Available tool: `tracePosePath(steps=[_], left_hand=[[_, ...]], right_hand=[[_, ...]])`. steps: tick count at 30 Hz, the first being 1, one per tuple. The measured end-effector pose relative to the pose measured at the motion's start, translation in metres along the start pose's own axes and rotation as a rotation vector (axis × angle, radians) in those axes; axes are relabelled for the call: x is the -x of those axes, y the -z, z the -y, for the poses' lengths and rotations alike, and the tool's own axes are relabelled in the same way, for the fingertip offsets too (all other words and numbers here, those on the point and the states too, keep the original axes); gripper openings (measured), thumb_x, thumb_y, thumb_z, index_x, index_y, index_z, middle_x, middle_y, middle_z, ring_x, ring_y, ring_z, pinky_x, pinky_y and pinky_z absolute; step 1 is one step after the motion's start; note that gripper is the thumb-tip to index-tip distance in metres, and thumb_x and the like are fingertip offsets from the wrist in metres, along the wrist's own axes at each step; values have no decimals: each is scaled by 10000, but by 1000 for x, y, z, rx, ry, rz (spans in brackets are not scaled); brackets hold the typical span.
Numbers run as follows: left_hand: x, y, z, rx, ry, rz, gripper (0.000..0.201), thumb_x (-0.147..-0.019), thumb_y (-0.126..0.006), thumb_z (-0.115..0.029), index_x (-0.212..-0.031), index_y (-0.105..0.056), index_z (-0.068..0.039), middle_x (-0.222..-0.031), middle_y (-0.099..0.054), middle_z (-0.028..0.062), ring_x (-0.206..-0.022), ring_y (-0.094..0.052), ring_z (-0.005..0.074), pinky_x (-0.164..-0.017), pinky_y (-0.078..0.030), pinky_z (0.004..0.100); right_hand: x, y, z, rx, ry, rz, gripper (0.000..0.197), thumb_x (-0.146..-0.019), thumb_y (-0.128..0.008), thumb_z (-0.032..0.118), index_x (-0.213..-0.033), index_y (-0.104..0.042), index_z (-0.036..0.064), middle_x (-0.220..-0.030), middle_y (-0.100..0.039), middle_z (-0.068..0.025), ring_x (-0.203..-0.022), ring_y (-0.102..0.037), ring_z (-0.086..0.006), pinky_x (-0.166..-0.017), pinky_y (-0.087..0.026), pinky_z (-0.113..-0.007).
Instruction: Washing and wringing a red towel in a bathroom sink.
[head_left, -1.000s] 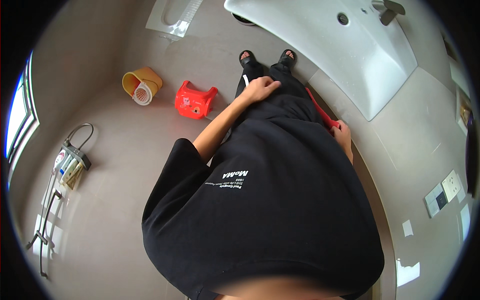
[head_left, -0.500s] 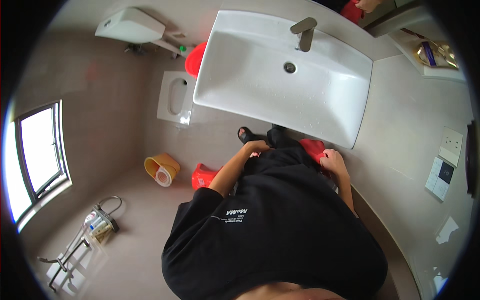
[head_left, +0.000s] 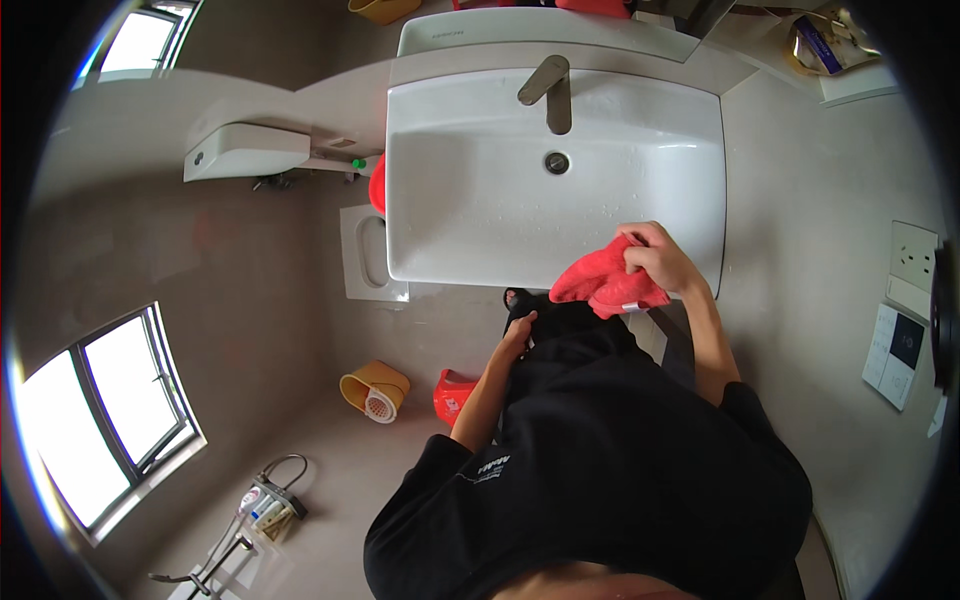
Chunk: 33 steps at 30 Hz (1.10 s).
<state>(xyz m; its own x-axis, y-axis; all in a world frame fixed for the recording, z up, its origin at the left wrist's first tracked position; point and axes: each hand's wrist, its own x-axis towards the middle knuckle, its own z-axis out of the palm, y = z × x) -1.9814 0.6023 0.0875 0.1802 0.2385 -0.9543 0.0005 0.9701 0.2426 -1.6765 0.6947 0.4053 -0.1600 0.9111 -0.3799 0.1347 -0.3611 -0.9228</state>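
Observation:
My right hand is closed on a bunched red cloth with a small white label. The cloth hangs over the front edge of the white washbasin, near its right part. Down by the front of my black trousers is my left hand, close against the fabric. It shows small and partly turned away, so I cannot tell how its fingers are set. Water drops dot the basin around the drain, and the grey tap stands behind it.
Left of the basin are a squat toilet and a red bucket. On the floor stand a yellow mop bucket and a red plastic stool or tub. A mirror rises behind the basin; sockets and switches are on the right wall.
My right hand has come up from beside my right thigh to the basin's front edge, bringing the red cloth. My left hand stays near the trousers. The view has tilted up, showing more mirror.

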Motion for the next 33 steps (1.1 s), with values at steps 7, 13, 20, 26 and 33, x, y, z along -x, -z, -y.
tracePosePath(steps=[7,13,20,26,33], left_hand=[[-69,27,-11,287,101,-26,379,-948,-550,-211,-1168,-544,98,-1048,-655,202,-920,-673,298,-766,-572,415],[-83,17,23,-1510,-266,50,452,-996,-417,-274,-1288,-488,62,-1237,-599,213,-1120,-594,350,-959,-478,485],[-29,-23,8,-1075,-184,23,604,-970,-454,-392,-1360,-408,67,-1279,-570,224,-1179,-554,351,-982,-455,465],[15,-53,-14,-764,-88,86,805,-913,-501,-551,-1407,-364,69,-1313,-545,234,-1232,-517,345,-1005,-428,427],[30,-53,-43,-852,-97,238,843,-861,-495,-687,-1227,-592,67,-1252,-596,190,-1170,-558,275,-982,-438,342]], right_hand=[[-29,-3,33,0,58,172,123,-615,-503,21,-661,-390,8,-570,-329,8,-554,-315,-85,-494,-276,-284],[-40,-1,32,-46,82,247,97,-610,-531,25,-678,-470,-5,-561,-337,0,-552,-333,-93,-501,-283,-286],[-44,-10,31,84,-28,244,70,-681,-515,64,-656,-471,16,-531,-454,-31,-493,-452,-119,-471,-342,-308],[-46,-7,20,132,-29,115,67,-653,-520,54,-679,-514,-8,-515,-432,-46,-469,-404,-128,-469,-325,-313],[-43,-3,-1,239,12,72,125,-669,-546,96,-685,-485,-12,-544,-419,-97,-524,-422,-181,-515,-353,-348]])
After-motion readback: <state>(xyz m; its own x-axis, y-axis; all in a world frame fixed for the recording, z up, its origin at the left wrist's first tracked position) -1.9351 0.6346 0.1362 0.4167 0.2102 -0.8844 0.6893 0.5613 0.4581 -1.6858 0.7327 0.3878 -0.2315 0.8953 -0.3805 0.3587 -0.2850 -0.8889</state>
